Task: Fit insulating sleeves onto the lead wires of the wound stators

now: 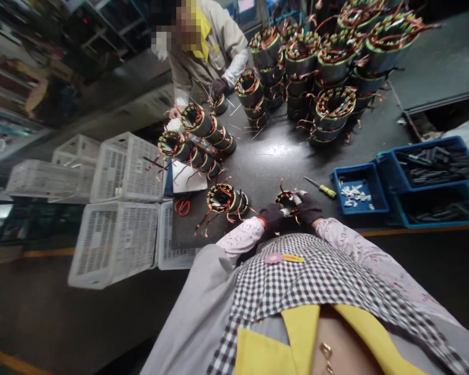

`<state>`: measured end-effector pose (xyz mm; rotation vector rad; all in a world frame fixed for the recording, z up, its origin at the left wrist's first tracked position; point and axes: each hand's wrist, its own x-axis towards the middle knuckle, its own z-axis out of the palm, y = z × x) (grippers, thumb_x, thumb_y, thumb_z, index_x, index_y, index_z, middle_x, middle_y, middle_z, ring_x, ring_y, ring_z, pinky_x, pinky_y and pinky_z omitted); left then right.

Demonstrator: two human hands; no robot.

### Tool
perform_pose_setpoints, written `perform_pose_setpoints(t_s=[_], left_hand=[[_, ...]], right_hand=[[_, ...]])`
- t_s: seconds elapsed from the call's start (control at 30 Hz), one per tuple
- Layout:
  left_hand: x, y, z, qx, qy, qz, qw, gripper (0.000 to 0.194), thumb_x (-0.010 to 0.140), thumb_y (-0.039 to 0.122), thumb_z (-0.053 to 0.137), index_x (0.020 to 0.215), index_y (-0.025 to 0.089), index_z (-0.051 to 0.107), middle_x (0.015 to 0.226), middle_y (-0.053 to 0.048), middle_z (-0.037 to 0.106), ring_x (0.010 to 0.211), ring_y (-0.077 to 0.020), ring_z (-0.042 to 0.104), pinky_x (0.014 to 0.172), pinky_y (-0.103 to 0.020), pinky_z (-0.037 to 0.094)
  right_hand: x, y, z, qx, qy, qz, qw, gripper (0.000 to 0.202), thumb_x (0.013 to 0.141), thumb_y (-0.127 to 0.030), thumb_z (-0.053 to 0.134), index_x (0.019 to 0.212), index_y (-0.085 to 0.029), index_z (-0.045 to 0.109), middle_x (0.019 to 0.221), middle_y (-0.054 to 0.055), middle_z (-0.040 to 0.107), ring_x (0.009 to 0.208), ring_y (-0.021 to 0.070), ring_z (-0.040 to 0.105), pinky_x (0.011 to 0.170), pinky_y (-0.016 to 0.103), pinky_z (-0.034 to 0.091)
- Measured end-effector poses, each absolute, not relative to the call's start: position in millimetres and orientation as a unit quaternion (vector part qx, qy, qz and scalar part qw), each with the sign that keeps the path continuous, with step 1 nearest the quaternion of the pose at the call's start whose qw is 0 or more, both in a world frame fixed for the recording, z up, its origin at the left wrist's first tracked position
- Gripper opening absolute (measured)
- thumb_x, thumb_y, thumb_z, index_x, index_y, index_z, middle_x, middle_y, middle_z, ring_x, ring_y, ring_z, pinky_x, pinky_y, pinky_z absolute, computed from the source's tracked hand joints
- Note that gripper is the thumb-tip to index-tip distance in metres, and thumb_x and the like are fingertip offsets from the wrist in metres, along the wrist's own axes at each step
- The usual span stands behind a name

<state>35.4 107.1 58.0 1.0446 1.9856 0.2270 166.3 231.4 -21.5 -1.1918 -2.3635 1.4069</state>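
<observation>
A small motor stator (pixel 284 197) with copper windings stands at the near edge of the dark table, largely covered by my hands. My left hand (pixel 272 215), in a dark glove with pale fingertips, is closed against its near left side. From the right, my right hand (pixel 309 208), gloved alike, has its fingers bent over the rim and windings. Whether a small part is pinched there is too small to tell. Left of my hands, a second stator (pixel 220 199) lies tilted with its wire leads spread. A screwdriver (pixel 326 190) with a yellow handle lies beyond my right hand.
A blue bin (pixel 360 211) of white pieces and stacked bins (pixel 433 185) of dark strips stand right. Stators (pixel 332 117) are stacked at the back. Red-handled scissors (pixel 182 207) and white crates (pixel 115 205) are left. Across the table, a co-worker (pixel 219 31) handles another stator.
</observation>
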Motion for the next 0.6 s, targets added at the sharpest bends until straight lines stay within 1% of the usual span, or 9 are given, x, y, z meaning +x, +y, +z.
perform_pose_setpoints(t_s=[0.1,0.17,0.23,0.3,0.33,0.4,0.5,0.57,0.6], left_hand=[[19,102,59,0.386,0.799,0.162,0.433,0.026,0.099,0.035,0.059,0.096,0.014,0.075,0.079,-0.008,0.073,0.075,-0.0194,0.067,0.068,-0.029,0.051],[13,97,59,0.329,0.782,0.248,0.468,0.029,0.097,0.042,0.063,0.094,0.015,0.071,0.07,-0.004,0.065,0.064,-0.015,0.06,0.061,-0.026,0.046],[13,92,57,0.232,0.731,0.364,0.529,0.039,0.092,0.053,0.068,0.086,0.015,0.067,0.065,0.0,0.058,0.056,-0.011,0.051,0.054,-0.024,0.039],[18,88,54,0.148,0.665,0.459,0.57,0.05,0.084,0.063,0.074,0.081,0.015,0.064,0.065,0.001,0.058,0.054,-0.0085,0.046,0.052,-0.023,0.034],[22,87,52,0.132,0.643,0.483,0.579,0.054,0.081,0.067,0.077,0.08,0.014,0.063,0.067,0.001,0.059,0.055,-0.008,0.046,0.052,-0.023,0.033],[31,86,48,0.128,0.607,0.51,0.596,0.06,0.075,0.071,0.082,0.081,0.014,0.064,0.07,0.0,0.061,0.056,-0.0073,0.046,0.052,-0.023,0.033],[40,89,44,0.126,0.559,0.507,0.644,0.067,0.066,0.075,0.088,0.082,0.014,0.063,0.068,0.002,0.059,0.052,-0.0052,0.042,0.048,-0.022,0.027],[42,93,44,0.116,0.537,0.491,0.676,0.071,0.065,0.078,0.087,0.085,0.014,0.064,0.069,0.002,0.059,0.05,-0.0043,0.041,0.047,-0.021,0.024],[42,94,44,0.12,0.531,0.487,0.683,0.07,0.068,0.078,0.085,0.088,0.014,0.066,0.071,0.001,0.061,0.051,-0.0049,0.043,0.047,-0.021,0.027]], right_hand=[[167,234,-17,-0.407,-0.754,0.512,0.061,0.028,0.097,-0.041,0.058,0.107,-0.024,0.077,0.12,0.013,0.078,0.116,0.0319,0.07,0.112,0.052,0.052],[169,238,-10,-0.396,-0.715,0.573,0.063,0.03,0.094,-0.045,0.061,0.104,-0.023,0.077,0.115,0.013,0.079,0.112,0.0323,0.071,0.11,0.054,0.053],[173,243,2,-0.357,-0.677,0.64,0.065,0.035,0.09,-0.05,0.066,0.108,-0.023,0.078,0.114,0.011,0.08,0.11,0.0317,0.072,0.107,0.054,0.056],[177,246,15,-0.301,-0.652,0.692,0.066,0.043,0.084,-0.052,0.074,0.117,-0.024,0.078,0.12,0.009,0.08,0.112,0.0311,0.072,0.105,0.053,0.057],[179,246,22,-0.277,-0.645,0.709,0.066,0.047,0.081,-0.051,0.078,0.12,-0.025,0.078,0.122,0.009,0.08,0.114,0.0309,0.072,0.106,0.053,0.057],[179,243,34,-0.241,-0.64,0.728,0.061,0.048,0.076,-0.049,0.084,0.117,-0.026,0.079,0.121,0.008,0.08,0.115,0.0311,0.072,0.108,0.053,0.056],[175,237,47,-0.22,-0.655,0.722,0.04,0.036,0.078,-0.053,0.081,0.099,-0.024,0.082,0.105,0.008,0.082,0.105,0.0294,0.073,0.103,0.05,0.057],[176,238,51,-0.219,-0.66,0.718,0.031,0.035,0.079,-0.056,0.079,0.09,-0.022,0.081,0.096,0.006,0.081,0.096,0.027,0.072,0.097,0.046,0.058],[179,241,52,-0.23,-0.658,0.716,0.032,0.036,0.079,-0.056,0.079,0.089,-0.022,0.079,0.092,0.006,0.08,0.091,0.0255,0.071,0.093,0.045,0.059]])
